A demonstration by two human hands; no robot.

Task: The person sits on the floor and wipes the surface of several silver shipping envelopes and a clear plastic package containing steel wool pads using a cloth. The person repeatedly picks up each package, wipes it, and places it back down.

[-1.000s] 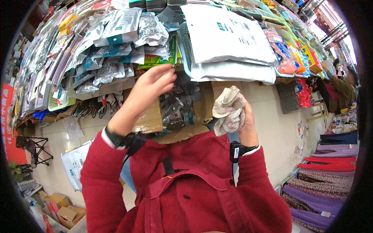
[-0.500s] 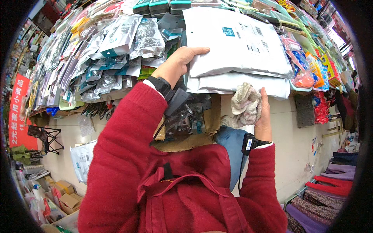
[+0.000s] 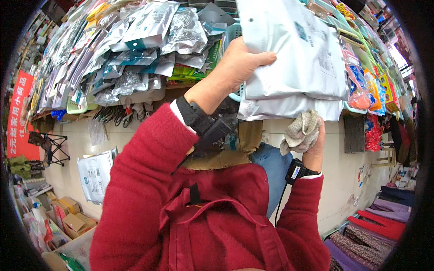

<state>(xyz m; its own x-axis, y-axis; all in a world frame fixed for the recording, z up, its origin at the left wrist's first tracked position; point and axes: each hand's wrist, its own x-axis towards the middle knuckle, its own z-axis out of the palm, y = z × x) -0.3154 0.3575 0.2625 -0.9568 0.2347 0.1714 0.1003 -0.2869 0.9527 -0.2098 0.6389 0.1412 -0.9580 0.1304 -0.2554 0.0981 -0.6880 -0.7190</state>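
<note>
the upper white plastic packet [image 3: 298, 74] lies over a lower white packet [image 3: 289, 108], and the left hand [image 3: 238, 63] has it by its left edge: the thumb is laid on the top face, with the other fingers mostly hidden at the edge, seemingly pinching the film. the right hand [image 3: 318, 140] is curled round a crumpled grey-white cloth [image 3: 302, 132] just below the packets; its fingertips are largely hidden behind it.

the slick film could slip from that one-sided pinch, letting the far side sag. the lower packet juts out in front, so friction from the upper one might drag it off towards the floor [image 3: 334, 194]. with the cloth filling the right hand, a quick catch would be awkward.

a light blue basket [image 3: 233, 32] shows behind the left edge. the heap of silver pouches [image 3: 151, 27] sits close to the left, and bagged orange and blue goods [image 3: 364, 92] crowd the right, so a wide sideways swing could topple either. a thin black cable [image 3: 281, 198] hangs from the right wrist strap [image 3: 296, 171] and might snag.
</note>
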